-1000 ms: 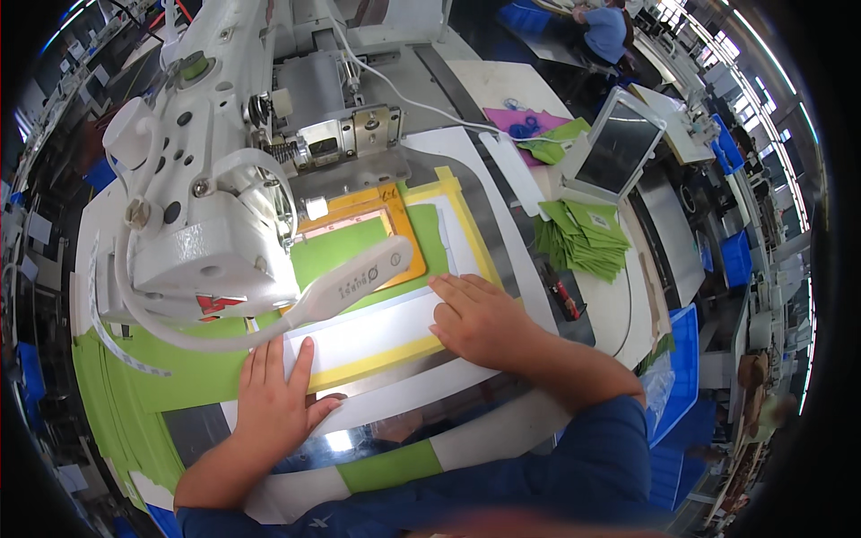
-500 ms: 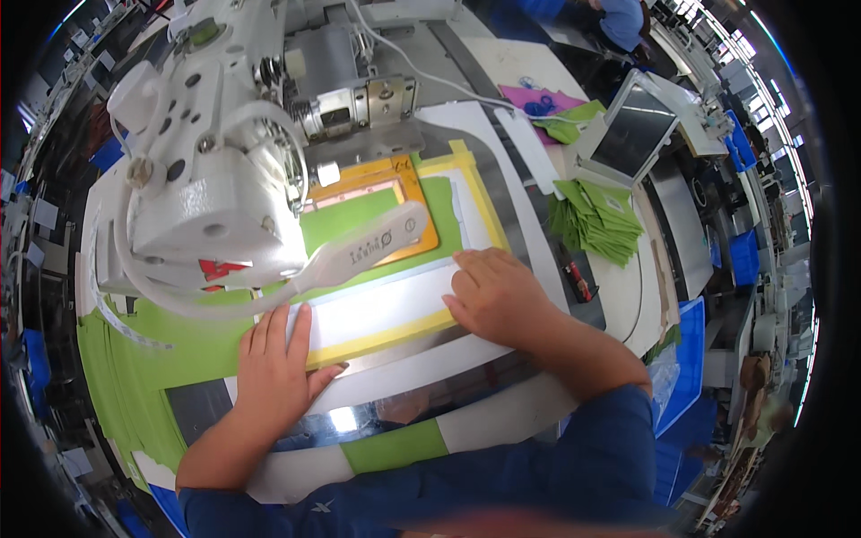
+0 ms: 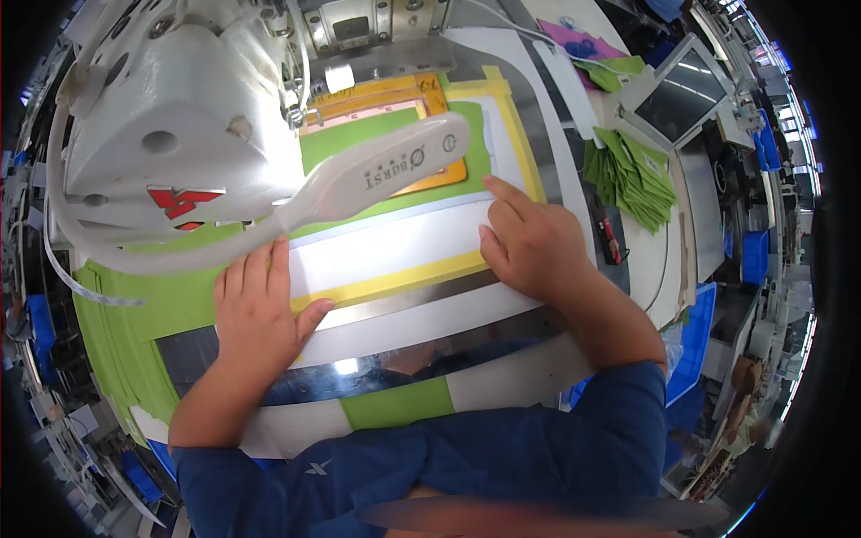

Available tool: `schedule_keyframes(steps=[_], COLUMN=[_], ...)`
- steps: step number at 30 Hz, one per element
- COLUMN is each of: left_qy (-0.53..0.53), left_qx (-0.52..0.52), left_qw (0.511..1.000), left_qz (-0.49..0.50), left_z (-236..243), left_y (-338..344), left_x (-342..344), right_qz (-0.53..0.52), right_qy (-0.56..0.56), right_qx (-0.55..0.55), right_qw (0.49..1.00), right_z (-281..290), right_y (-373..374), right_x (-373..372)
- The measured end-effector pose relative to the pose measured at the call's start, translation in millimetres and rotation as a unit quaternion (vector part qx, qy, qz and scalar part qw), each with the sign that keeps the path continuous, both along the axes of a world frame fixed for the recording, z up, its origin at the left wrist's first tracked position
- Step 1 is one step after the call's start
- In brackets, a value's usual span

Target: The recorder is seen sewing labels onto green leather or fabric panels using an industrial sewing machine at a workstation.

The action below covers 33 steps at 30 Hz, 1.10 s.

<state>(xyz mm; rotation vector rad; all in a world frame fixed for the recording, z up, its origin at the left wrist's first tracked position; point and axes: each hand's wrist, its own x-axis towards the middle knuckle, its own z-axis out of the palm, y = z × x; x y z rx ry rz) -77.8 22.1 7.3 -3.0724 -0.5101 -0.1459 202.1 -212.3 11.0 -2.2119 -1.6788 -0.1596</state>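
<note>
My left hand (image 3: 258,305) lies flat, fingers stretched and thumb apart, over the left end of a white sheet (image 3: 386,242) edged with yellow tape (image 3: 404,281). Green fabric (image 3: 179,309) spreads beside that hand. At the sheet's right end is my right hand (image 3: 543,247), its index finger extended to the lower right corner of a green fabric piece (image 3: 453,193) and its other fingers curled. An orange frame (image 3: 456,170) sits on this piece, partly hidden by a grey-white gooseneck lamp (image 3: 386,161). I see nothing held in either hand.
A white sewing machine head (image 3: 179,125) overhangs the work at left. On the right are a stack of green pieces (image 3: 632,179), a small screen (image 3: 682,94), a red-and-black tool (image 3: 611,240) and a blue bin (image 3: 691,350). Shiny metal edges the table (image 3: 386,377) near me.
The view has shifted, so the machine and work appear higher and larger. My right index finger is straighter than before. My left hand stays flat at the sheet's left end.
</note>
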Motion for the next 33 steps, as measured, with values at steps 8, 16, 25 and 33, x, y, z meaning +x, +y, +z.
schedule_keyframes(steps=[8,16,25,33], left_qy=[-0.01,-0.015,-0.012,-0.078], left_qx=[0.024,0.008,0.036,-0.013], left_qw=[1.0,1.0,0.999,0.997], left_qz=[-0.006,0.003,0.016,-0.003], left_z=[2,5,4,13], left_y=[3,-1,-1,13], left_x=[-1,8,5,9], right_qz=[0.004,-0.008,0.016,0.009], right_qy=[-0.049,-0.106,-0.085,-0.095], right_qx=[-0.092,-0.084,-0.107,-0.098], right_qw=[0.995,0.991,0.99,0.991], right_z=[1,-4,-5,1], right_y=[1,-10,-2,-5], right_x=[-4,-4,1,-1])
